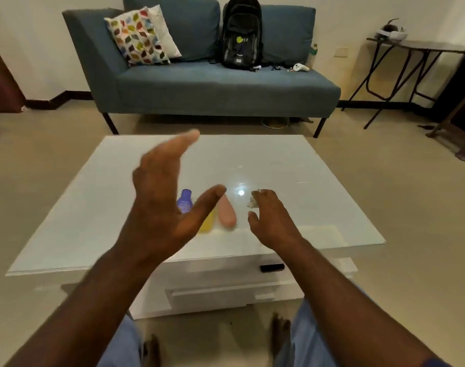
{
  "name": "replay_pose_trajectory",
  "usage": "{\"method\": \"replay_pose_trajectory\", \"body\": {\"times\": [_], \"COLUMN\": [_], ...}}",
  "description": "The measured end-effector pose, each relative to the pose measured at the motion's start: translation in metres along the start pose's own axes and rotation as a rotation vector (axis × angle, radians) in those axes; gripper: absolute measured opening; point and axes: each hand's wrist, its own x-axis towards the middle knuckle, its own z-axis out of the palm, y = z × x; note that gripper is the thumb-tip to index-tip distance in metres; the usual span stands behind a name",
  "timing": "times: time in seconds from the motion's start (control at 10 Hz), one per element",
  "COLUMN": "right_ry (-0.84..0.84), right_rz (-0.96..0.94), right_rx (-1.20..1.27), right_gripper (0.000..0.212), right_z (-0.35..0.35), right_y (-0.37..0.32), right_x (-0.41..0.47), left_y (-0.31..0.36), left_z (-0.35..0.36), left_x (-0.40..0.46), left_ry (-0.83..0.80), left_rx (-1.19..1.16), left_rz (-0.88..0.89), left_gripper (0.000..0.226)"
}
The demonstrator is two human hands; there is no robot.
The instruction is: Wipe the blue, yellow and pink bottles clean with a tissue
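Three bottles lying on a glossy white table, both hands raised over them.

Head view: the blue bottle (185,203), yellow bottle (208,224) and pink bottle (226,213) lie side by side near the table's (318,186) middle, smooth, rounded and tapering; the yellow is mostly hidden. The left hand (162,197) hovers above them, blurred, fingers spread wide, holding nothing. The right hand (269,215) pinches one crumpled white tissue (253,202) in its fingertips, just right of the pink bottle.
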Motion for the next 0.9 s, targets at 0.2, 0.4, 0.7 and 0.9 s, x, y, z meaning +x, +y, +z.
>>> {"method": "replay_pose_trajectory", "body": {"times": [0.2, 0.4, 0.7, 0.9], "right_ry": [-0.237, -0.388, -0.686, -0.493], "right_rz": [-0.031, 0.015, 0.160, 0.218], "right_rx": [-0.101, -0.233, -0.164, -0.222], "right_gripper": [0.063, 0.076, 0.094, 0.175], "right_z": [0.021, 0.031, 0.065, 0.036], "right_y": [-0.010, 0.001, 0.015, 0.005], "right_x": [0.030, 0.047, 0.070, 0.051], "left_y": [-0.103, -0.122, -0.159, -0.119], "left_z": [0.084, 0.109, 0.142, 0.112], "left_x": [-0.021, -0.020, -0.022, -0.037], "left_ry": [-0.612, -0.591, -0.595, -0.590], "left_rx": [0.460, 0.448, 0.363, 0.469], "left_rz": [-0.408, -0.447, -0.591, -0.586], "left_gripper": [0.104, 0.095, 0.090, 0.095]}}
